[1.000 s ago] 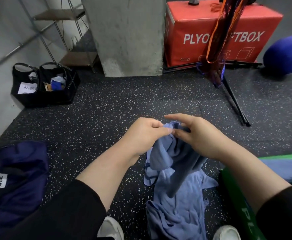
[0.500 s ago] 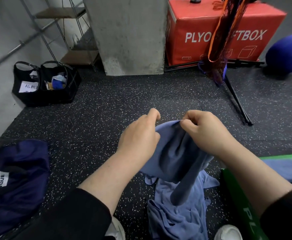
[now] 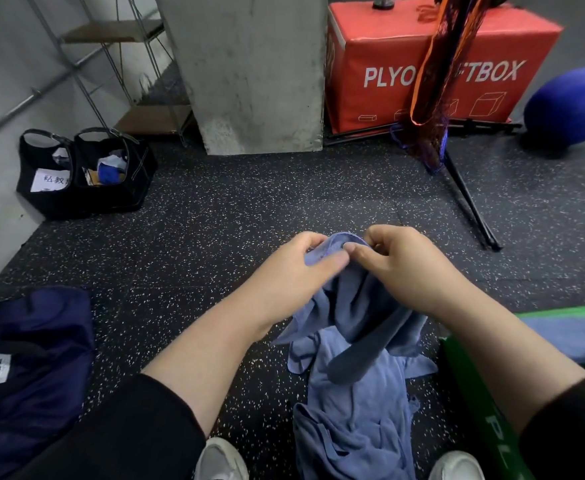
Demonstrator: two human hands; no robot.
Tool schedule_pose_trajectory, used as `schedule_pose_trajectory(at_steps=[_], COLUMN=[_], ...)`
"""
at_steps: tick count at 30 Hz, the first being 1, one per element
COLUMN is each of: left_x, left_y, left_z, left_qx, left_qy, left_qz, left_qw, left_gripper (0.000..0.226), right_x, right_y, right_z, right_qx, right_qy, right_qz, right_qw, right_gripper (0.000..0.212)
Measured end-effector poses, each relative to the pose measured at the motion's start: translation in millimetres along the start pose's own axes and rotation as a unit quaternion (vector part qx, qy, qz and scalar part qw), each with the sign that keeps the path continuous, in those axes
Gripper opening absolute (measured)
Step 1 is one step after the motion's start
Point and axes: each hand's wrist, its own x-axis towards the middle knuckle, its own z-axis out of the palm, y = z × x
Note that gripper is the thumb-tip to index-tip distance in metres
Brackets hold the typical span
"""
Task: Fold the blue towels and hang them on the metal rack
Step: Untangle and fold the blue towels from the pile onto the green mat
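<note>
On the speckled rubber floor (image 3: 235,216) of a gym corner, the biggest things stand at the back: a concrete pillar (image 3: 249,71), a red plyo box (image 3: 440,64) to its right with a netted bag (image 3: 436,81) hanging in front of it, and a blue ball (image 3: 571,105) at the far right. A wire shelf rack (image 3: 118,64) leans in at the far left, likely the metal rack the task means, though that is a judgement. Below it sit two black bags (image 3: 83,171), and a dark navy bag (image 3: 31,368) lies at the near left edge.

In the middle, a blue towel (image 3: 353,341) hangs bunched from the person's hands, its lower part pooled on the floor between white shoes (image 3: 220,459). More blue cloth lies on a green pad (image 3: 485,410) at the right.

The left hand (image 3: 294,271) and right hand (image 3: 405,268) each pinch the towel's top edge, fingers curled round the fabric. Half a second ago the hands were apart with the edge stretched between them; now the thumbs have come together until they almost touch, with a short hump of hem showing above them. This suggests the person is working along the hem to find a corner, so folding proper has not begun and nothing is hung yet.
</note>
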Motion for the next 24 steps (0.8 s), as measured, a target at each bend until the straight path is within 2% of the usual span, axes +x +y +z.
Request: schedule_pose_trajectory(at_steps=[2, 3, 5, 8, 12, 14, 17, 20, 22, 24], left_x=[-1.2, -0.7, 0.9, 3.5, 3.7, 4.1, 6.7, 9.5, 9.7, 8.9], left_y=[1.1, 1.5, 2.4, 0.5, -0.9, -1.1, -5.2, -6.8, -4.4, -4.0], left_z=[0.1, -0.5, -3.1, -6.6, -12.6, -13.2, -10.0, -6.7, -5.9, -4.4], left_qx=[0.072, 0.114, 0.148, 0.107, 0.128, 0.145, 0.093, 0.021, -0.008, 0.021], left_qy=[0.005, 0.027, 0.068, 0.126, 0.214, 0.218, 0.194, 0.211, 0.213, 0.194], left_qz=[0.017, 0.024, 0.036, 0.071, 0.111, 0.122, 0.121, 0.129, 0.14, 0.147], left_qw=[0.997, 0.993, 0.986, 0.984, 0.962, 0.957, 0.969, 0.969, 0.967, 0.97], left_gripper=[0.041, 0.042, 0.033, 0.016, 0.012, 0.01, 0.013, 0.021, 0.023, 0.02], right_x=[0.8, 1.3, 1.8, 1.7, 3.0, 3.4, 2.0, -0.8, -2.4, -2.8], right_y=[0.0, 0.5, 1.5, 2.9, 4.4, 4.3, 3.5, -0.6, -4.9, -7.8], right_z=[-1.1, -1.5, -2.5, -3.5, -5.0, -6.1, -6.6, -7.9, -9.2, -10.0], right_qx=[0.0, 0.0, 0.0, 0.003, 0.007, 0.008, 0.04, 0.099, 0.101, 0.12], right_qy=[0.001, 0.0, -0.001, 0.004, 0.022, 0.024, 0.0, -0.045, -0.052, -0.052], right_qz=[0.009, 0.013, 0.018, 0.025, 0.038, 0.037, 0.034, 0.017, 0.009, 0.003], right_qw=[1.0, 1.0, 1.0, 1.0, 0.999, 0.999, 0.999, 0.994, 0.993, 0.991], right_gripper=[0.043, 0.042, 0.041, 0.041, 0.042, 0.043, 0.038, 0.003, 0.022, 0.032])
